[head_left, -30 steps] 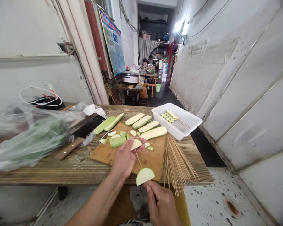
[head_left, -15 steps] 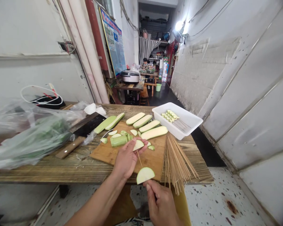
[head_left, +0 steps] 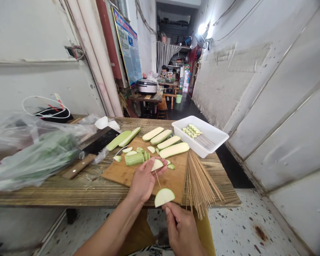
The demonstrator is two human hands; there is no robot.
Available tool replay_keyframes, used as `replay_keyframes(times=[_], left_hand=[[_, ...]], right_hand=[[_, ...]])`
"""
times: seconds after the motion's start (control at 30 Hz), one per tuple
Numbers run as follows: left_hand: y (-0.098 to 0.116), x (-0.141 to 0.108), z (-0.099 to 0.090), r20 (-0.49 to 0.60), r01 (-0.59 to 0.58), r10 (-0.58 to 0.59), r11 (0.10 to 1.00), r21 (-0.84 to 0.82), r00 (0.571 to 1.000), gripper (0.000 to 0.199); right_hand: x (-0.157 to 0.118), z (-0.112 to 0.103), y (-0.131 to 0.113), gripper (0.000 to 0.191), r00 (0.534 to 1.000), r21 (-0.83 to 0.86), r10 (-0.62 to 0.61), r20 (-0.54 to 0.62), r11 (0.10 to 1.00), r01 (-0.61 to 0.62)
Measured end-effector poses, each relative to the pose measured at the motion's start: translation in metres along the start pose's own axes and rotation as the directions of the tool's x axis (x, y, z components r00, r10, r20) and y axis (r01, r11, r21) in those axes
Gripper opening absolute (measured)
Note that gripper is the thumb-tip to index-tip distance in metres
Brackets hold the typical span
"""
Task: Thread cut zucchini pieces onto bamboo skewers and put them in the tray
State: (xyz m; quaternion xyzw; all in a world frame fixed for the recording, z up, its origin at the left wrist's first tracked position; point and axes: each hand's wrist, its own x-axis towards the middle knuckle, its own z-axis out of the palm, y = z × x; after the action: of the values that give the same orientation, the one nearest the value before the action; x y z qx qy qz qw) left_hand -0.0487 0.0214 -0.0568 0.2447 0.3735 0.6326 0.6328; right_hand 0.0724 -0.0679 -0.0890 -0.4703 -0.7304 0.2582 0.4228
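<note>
My left hand [head_left: 145, 180] is over the front of the wooden cutting board [head_left: 166, 186], pinching a pale green half-moon squash slice [head_left: 157, 165]. My right hand [head_left: 181, 229] grips a thin bamboo skewer [head_left: 158, 179] below the board's front edge. Another half-moon slice [head_left: 164, 197] sits on that skewer just above my right fingers. The skewer's tip reaches up towards the slice in my left hand. Long squash strips [head_left: 169, 144] and a cut chunk [head_left: 134, 159] lie on the board, beyond my left hand.
A cleaver [head_left: 100, 141] and a plastic bag of greens [head_left: 40, 153] lie on the plank table [head_left: 56, 192] to the left. A bundle of skewers [head_left: 200, 181] fans out at right, beside a white tray [head_left: 200, 137] holding skewered slices. A wall runs along the right.
My left hand and its slice have shifted slightly right, closer to the skewer tip. The right hand and its skewer stay nearly still.
</note>
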Motion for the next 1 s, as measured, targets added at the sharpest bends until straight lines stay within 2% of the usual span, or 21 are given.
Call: replay_keyframes(times=[0.13,0.57,0.7,0.8,0.87,0.93,1.0], left_hand=[[-0.008,-0.004,0.002,-0.021,0.073,-0.073,0.997,-0.005,0.997,0.016],[-0.023,-0.019,0.010,0.036,0.135,-0.136,0.990,0.029,0.990,0.024],[-0.012,-0.018,0.010,0.066,0.188,-0.184,0.981,-0.055,0.981,0.032],[0.001,-0.014,0.010,0.141,0.303,-0.288,0.948,-0.100,0.947,0.042],[0.006,-0.011,0.008,0.187,0.337,-0.317,0.938,-0.084,0.930,0.046],[0.009,-0.006,0.003,0.183,0.301,-0.289,0.953,-0.037,0.940,0.045],[0.012,0.001,-0.009,0.110,0.174,-0.181,0.982,0.072,0.977,0.040]], right_hand=[[0.002,0.000,0.002,0.032,1.000,-0.038,0.014,-0.016,0.999,-0.015],[0.013,-0.001,0.006,0.032,0.997,-0.077,0.051,-0.058,0.995,-0.055],[0.017,0.000,0.010,0.031,0.994,-0.119,-0.031,-0.102,0.993,0.019],[0.019,0.001,0.013,0.030,0.986,-0.160,-0.076,-0.147,0.986,0.052],[0.020,0.001,0.015,0.030,0.982,-0.180,-0.097,-0.160,0.981,0.068],[0.020,0.001,0.017,0.030,0.979,-0.184,-0.110,-0.169,0.980,0.079],[0.018,-0.001,0.020,0.029,0.977,-0.173,-0.100,-0.190,0.983,0.067]])
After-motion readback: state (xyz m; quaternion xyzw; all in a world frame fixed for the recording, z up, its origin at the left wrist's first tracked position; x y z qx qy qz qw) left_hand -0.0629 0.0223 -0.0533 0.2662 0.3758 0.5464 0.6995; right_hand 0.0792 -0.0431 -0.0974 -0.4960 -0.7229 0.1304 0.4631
